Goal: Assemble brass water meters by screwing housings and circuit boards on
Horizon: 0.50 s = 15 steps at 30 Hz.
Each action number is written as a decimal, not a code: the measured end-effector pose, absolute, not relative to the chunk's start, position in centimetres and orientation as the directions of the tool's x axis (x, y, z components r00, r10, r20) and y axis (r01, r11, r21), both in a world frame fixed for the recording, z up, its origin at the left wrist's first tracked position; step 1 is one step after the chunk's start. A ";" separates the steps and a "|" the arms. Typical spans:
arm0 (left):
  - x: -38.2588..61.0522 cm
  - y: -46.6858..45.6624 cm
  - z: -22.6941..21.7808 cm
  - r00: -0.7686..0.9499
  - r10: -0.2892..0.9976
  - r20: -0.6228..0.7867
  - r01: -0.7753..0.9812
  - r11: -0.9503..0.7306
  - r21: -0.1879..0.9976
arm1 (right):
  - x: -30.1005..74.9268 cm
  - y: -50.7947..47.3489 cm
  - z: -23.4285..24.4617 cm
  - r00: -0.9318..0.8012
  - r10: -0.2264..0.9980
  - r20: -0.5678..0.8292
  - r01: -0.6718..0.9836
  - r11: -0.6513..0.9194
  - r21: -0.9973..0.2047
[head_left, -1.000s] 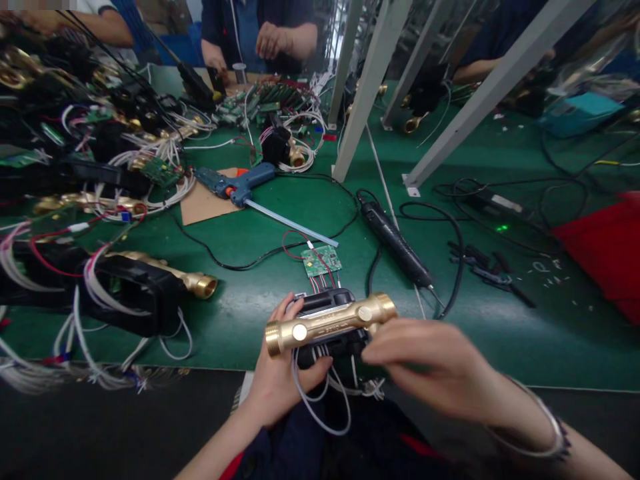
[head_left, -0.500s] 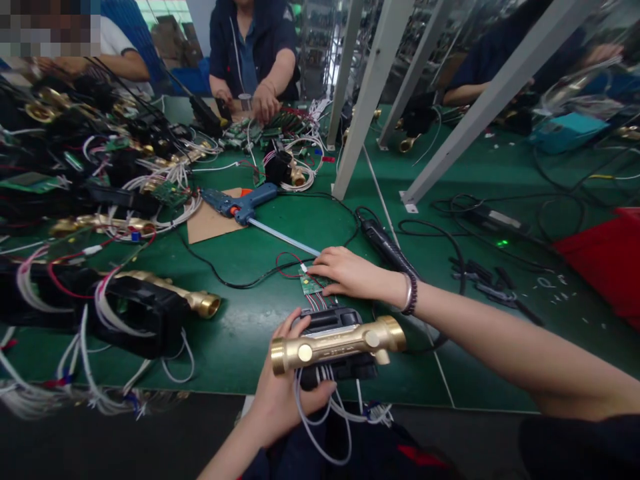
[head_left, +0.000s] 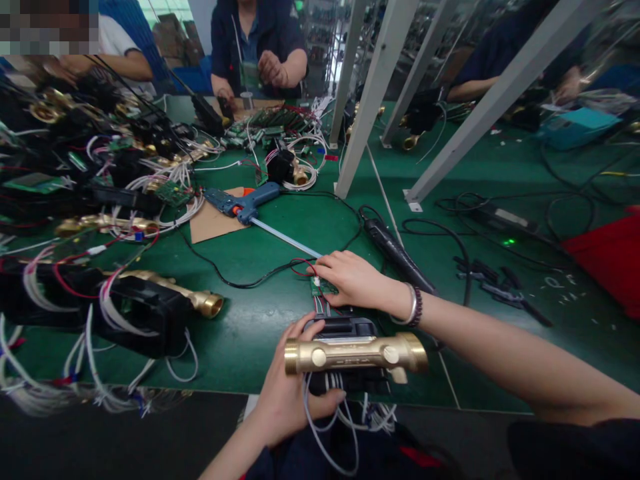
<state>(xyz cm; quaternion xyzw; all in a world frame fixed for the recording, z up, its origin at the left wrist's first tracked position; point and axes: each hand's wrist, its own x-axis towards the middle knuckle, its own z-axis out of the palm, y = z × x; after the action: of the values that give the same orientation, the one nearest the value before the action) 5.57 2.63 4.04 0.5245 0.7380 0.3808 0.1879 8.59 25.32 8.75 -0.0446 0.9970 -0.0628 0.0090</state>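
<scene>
My left hand (head_left: 287, 393) grips the black housing under a brass meter body (head_left: 355, 353) at the table's near edge, with white wires hanging from it. My right hand (head_left: 353, 279) rests on a small green circuit board (head_left: 318, 285), fingers curled over it, covering most of it. Red and black wires run from the board to the black housing (head_left: 343, 328). A bracelet sits on my right wrist.
A blue glue gun (head_left: 243, 200) lies on cardboard beyond the board. A black electric screwdriver (head_left: 395, 250) lies to the right. Several wired brass meters (head_left: 160, 300) are piled on the left. Other people work at the far side. White frame legs (head_left: 370, 93) stand mid-table.
My right hand left the brass meter, reached forward to the green circuit board and now pulls it a little nearer. The meter in my left hand shifted slightly right.
</scene>
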 end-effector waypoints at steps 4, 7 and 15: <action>5.7 2.8 4.1 -0.384 0.913 0.136 0.634 0.154 0.758 | 9.0 25.7 8.5 -0.999 -0.052 -0.012 -0.049 0.982 -0.181; 5.6 2.8 4.0 -0.392 0.909 0.141 0.635 0.157 0.756 | 9.7 26.2 9.1 -0.998 -0.033 0.047 -0.045 0.961 -0.273; 5.8 2.9 4.3 -0.388 0.904 0.178 0.664 0.141 0.734 | 17.8 26.6 12.6 -0.827 0.454 0.333 0.222 0.807 -0.547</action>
<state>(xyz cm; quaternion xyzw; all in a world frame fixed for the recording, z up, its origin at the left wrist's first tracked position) 5.75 2.91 4.28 0.5307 0.7390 0.3847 0.1559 17.82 26.62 12.61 0.1833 0.9222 -0.2509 -0.2303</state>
